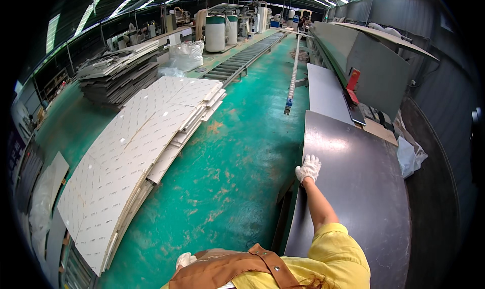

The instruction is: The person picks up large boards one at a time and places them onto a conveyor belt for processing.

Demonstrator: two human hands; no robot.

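My right hand [308, 169], in a white knitted glove, lies on the left edge of a large dark board [361, 188]. Its fingers are stretched out over the board's smooth top, and it holds nothing that I can see. Just beyond, a second, greyer board [328, 94] meets the dark one's far end, beside a machine. Low in the view, my left hand [185, 259], also white-gloved, hangs by the brown apron [227, 266]. The apron hides much of that hand, so its fingers do not show clearly.
A stack of white printed panels [146, 122] stands to the left across the green floor [222, 173]. Farther off are a roller conveyor [247, 51], a pile of grey boards [118, 74] and a white sack [186, 55]. At right stands a grey machine [379, 66] with a red part [352, 80].
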